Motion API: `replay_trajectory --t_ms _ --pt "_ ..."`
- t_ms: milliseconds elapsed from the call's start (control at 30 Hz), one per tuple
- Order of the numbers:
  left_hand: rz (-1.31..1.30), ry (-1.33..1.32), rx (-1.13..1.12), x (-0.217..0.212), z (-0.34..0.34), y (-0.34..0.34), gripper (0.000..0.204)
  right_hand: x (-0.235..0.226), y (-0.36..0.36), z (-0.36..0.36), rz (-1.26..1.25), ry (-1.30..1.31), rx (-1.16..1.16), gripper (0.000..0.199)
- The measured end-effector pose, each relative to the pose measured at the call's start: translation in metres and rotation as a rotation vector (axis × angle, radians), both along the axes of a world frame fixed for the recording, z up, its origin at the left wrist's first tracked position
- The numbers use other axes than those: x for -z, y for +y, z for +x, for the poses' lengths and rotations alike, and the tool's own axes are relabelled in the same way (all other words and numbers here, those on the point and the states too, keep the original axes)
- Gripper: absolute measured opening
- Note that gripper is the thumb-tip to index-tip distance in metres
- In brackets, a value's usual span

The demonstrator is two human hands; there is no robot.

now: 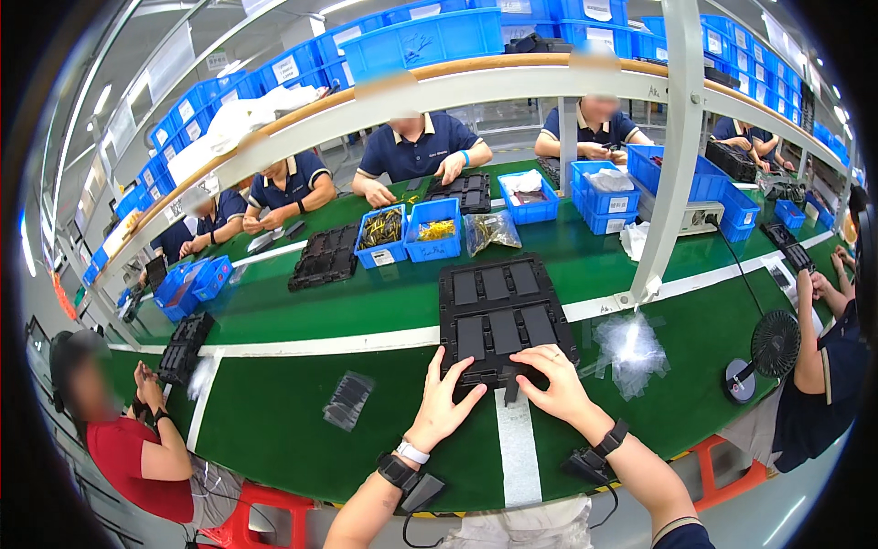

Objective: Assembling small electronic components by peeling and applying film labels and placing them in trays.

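A black plastic tray (pixel 498 316) with rectangular pockets holding dark flat parts lies on the green table (pixel 293 412) in front of me. My left hand (pixel 448 403) rests with spread fingers on the tray's near left edge. My right hand (pixel 553 375) lies on the tray's near right part, fingers over a small black part (pixel 510 389) at the tray's front edge. Both wrists wear black bands with small devices.
A crumpled clear plastic bag (pixel 631 348) lies right of the tray, and a bagged dark part (pixel 347 400) to the left. Blue bins (pixel 433 231), more black trays (pixel 322 259) and a small black fan (pixel 773 346) stand around. Several other people sit along the table.
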State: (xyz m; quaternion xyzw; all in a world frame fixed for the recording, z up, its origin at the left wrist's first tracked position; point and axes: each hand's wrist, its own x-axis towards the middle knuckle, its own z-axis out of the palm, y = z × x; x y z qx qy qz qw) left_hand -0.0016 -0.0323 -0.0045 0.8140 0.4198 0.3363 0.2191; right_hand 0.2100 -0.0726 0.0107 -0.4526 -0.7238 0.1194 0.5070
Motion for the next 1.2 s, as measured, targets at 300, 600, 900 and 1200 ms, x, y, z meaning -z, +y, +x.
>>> replay_trajectory --t_ms 300,600,900,1200 --pt "-0.024 -0.059 -0.005 0.003 0.002 -0.002 0.056 0.000 -0.005 0.005 -0.010 -0.274 0.170 0.030" --pt "0.165 -0.347 -0.021 -0.031 0.012 -0.017 0.019 0.005 0.003 0.001 -0.129 0.354 0.037 0.039" --pt "-0.118 -0.274 0.319 -0.023 0.014 -0.022 0.026 0.003 -0.005 -0.005 -0.310 0.323 -0.296 0.041" --pt "-0.240 -0.326 0.283 -0.016 0.012 -0.023 0.027 -0.004 -0.011 -0.009 -0.345 0.278 -0.457 0.042"
